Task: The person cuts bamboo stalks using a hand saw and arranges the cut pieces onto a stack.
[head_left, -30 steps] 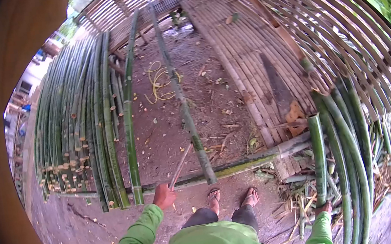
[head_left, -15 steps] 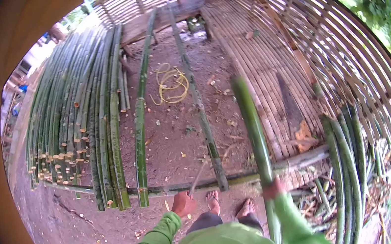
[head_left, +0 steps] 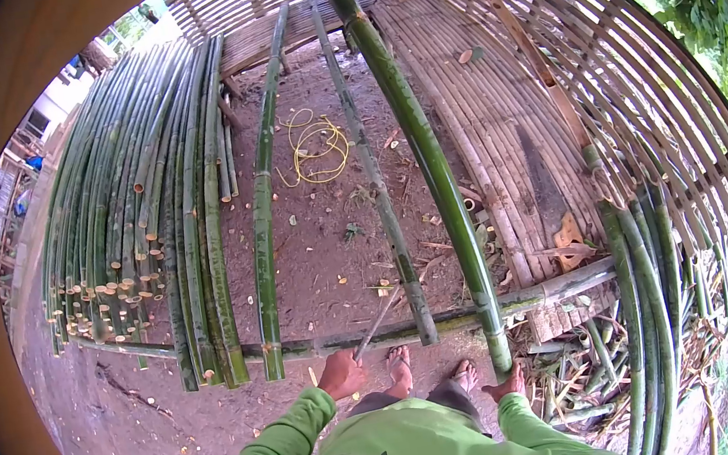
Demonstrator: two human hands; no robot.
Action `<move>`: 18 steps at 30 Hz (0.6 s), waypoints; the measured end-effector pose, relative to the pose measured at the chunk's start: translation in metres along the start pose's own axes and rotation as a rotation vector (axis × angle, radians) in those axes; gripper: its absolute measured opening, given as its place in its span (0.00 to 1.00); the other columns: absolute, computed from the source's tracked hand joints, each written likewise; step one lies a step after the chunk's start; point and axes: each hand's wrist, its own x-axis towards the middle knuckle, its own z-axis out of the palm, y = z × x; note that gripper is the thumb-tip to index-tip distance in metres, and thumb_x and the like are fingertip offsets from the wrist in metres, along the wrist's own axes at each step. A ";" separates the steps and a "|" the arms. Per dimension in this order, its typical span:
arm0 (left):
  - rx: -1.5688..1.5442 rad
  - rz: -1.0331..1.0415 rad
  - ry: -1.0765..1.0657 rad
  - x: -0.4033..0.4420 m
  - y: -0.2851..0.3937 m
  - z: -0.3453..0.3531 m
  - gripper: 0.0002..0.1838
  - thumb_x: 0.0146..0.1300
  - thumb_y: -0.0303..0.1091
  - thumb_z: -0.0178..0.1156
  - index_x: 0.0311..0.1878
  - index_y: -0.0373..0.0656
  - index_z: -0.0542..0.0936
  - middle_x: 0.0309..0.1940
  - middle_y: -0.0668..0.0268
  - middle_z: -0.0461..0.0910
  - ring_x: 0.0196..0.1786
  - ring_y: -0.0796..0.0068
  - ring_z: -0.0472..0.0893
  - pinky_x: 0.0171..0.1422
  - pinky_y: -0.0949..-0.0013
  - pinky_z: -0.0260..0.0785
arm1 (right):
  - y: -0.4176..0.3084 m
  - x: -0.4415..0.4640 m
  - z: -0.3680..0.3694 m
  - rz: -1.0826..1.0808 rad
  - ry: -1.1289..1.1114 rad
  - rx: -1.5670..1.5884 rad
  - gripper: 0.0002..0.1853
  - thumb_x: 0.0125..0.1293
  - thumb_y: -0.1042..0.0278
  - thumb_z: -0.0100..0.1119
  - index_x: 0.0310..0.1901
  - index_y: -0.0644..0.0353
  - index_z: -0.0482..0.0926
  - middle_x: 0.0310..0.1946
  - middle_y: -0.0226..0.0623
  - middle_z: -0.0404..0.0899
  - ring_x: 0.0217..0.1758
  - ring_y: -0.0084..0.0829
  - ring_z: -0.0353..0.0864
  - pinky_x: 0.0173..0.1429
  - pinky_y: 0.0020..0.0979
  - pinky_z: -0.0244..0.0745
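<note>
By the crossbar [head_left: 546, 296], right fingers [head_left: 518, 380] grip a glossy, jointed green pole [head_left: 413, 123], left fingers [head_left: 344, 376] a thin tool [head_left: 377, 323].

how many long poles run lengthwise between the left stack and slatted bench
3: green pole beside the stack, greyish pole in the middle, glossy pole with its near end at the right hand.
</note>
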 end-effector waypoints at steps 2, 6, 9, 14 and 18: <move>0.031 0.052 0.008 -0.002 0.012 -0.010 0.12 0.45 0.36 0.65 0.24 0.41 0.73 0.18 0.54 0.75 0.22 0.57 0.78 0.29 0.58 0.68 | 0.004 0.021 0.007 0.064 -0.115 -0.038 0.47 0.29 0.53 0.81 0.56 0.54 0.70 0.53 0.49 0.76 0.58 0.46 0.75 0.62 0.41 0.71; -0.192 -0.109 -0.088 -0.001 0.022 -0.027 0.12 0.45 0.36 0.65 0.25 0.39 0.73 0.18 0.54 0.75 0.22 0.59 0.78 0.29 0.58 0.69 | 0.007 0.026 0.021 0.074 -0.108 -0.082 0.38 0.28 0.52 0.80 0.47 0.54 0.80 0.43 0.47 0.82 0.50 0.46 0.81 0.57 0.41 0.74; -0.053 -0.086 -0.073 -0.001 0.008 -0.024 0.11 0.46 0.35 0.64 0.26 0.39 0.74 0.18 0.54 0.75 0.22 0.60 0.77 0.30 0.58 0.68 | -0.017 0.015 0.002 0.040 -0.062 -0.121 0.37 0.27 0.50 0.80 0.45 0.55 0.81 0.42 0.46 0.83 0.49 0.45 0.81 0.57 0.41 0.75; -0.061 -0.123 -0.106 -0.008 -0.008 -0.021 0.08 0.49 0.33 0.61 0.27 0.38 0.76 0.19 0.52 0.76 0.22 0.59 0.75 0.31 0.58 0.68 | -0.113 0.022 -0.041 -0.093 0.067 -0.050 0.31 0.32 0.54 0.73 0.43 0.61 0.80 0.41 0.49 0.82 0.45 0.47 0.82 0.54 0.40 0.77; -0.018 0.004 -0.011 -0.018 -0.032 -0.006 0.10 0.49 0.35 0.60 0.28 0.36 0.77 0.23 0.47 0.77 0.27 0.48 0.78 0.34 0.54 0.69 | -0.243 0.103 -0.081 -0.231 0.054 0.035 0.31 0.35 0.56 0.71 0.45 0.62 0.81 0.41 0.53 0.82 0.46 0.46 0.83 0.53 0.40 0.78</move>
